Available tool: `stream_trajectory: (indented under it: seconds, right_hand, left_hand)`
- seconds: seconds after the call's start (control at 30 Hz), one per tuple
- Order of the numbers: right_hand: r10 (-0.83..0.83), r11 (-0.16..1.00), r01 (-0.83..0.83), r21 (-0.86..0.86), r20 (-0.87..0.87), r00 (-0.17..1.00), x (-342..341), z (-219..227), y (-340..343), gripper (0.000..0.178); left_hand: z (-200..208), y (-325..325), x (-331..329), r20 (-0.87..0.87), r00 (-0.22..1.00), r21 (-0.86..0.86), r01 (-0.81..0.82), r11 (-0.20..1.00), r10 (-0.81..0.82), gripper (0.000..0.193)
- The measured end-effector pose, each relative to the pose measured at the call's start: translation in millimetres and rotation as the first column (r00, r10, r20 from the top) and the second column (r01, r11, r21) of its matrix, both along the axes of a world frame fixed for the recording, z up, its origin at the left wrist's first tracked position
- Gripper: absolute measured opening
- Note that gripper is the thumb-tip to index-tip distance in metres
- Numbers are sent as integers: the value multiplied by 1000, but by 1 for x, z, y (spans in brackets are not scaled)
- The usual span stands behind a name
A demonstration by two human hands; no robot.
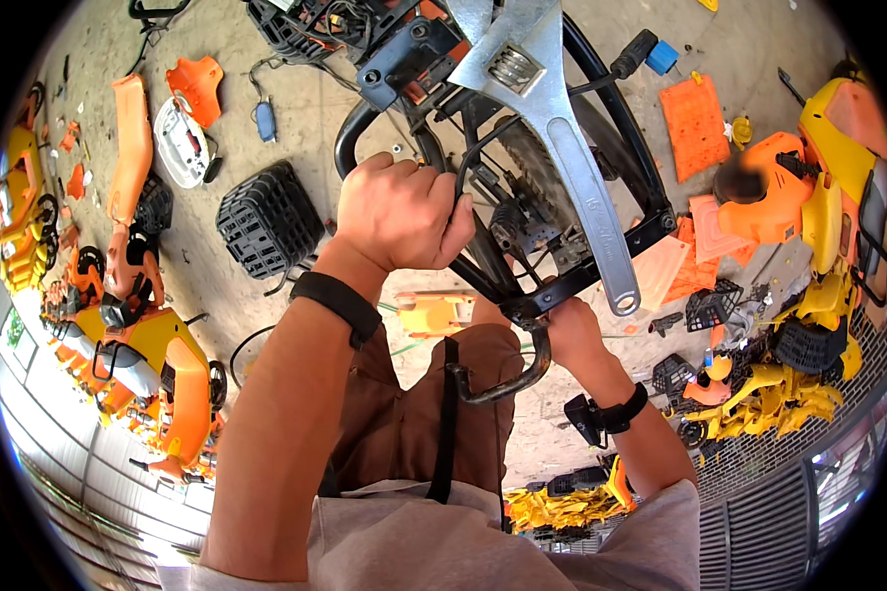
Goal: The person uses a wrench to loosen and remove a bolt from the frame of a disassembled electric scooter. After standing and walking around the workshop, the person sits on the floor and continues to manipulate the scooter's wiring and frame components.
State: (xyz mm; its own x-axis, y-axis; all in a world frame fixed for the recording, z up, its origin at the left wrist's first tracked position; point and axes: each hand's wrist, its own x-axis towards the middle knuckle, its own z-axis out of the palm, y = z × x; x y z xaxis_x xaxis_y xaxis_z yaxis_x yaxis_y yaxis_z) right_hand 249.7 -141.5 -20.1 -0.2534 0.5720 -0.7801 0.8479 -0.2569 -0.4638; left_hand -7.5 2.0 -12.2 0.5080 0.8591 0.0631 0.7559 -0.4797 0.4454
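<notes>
A stripped black bike frame (pixel 601 271) with a wheel and tangled cables stands in front of me. My left hand (pixel 401 212) is closed round one of its black tubes, thumb toward the right. Across the frame's right side lies a large silver adjustable wrench (pixel 586 187), its jaw end far and its handle end near me. Just below the handle end, my right hand (pixel 572 333) is at the near corner of the frame; its fingers are hidden behind the metal. A bent black tube (pixel 512 386) sticks out toward my legs between my arms.
A black plastic basket (pixel 269 219) rests on the floor at left, near an orange panel (pixel 131 148) and a white cover (pixel 182 143). Orange and yellow bikes (pixel 163 369) line the left side. At right are orange panels (pixel 695 123) and piled yellow parts (pixel 779 399).
</notes>
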Motion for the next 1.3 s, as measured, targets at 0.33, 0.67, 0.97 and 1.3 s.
stream_trajectory:
  seconds: [0.33,0.67,0.97,1.3]
  right_hand:
    - [28,1000,-28,-13,58,998,0,11,0,17]
    - [-54,998,57,-24,118,992,11,34,-4,18]
    - [-39,999,37,24,95,995,12,22,-7,19]
    - [-45,982,50,182,-32,998,29,-28,-30,22]
  left_hand:
    - [0,1,2,-3,1000,2,10,1000,-10,24]
    - [2,3,4,-2,1000,7,15,1000,-15,26]
    - [3,3,3,-78,995,24,57,998,-55,26]
    - [4,3,3,-58,996,3,71,997,-71,27]
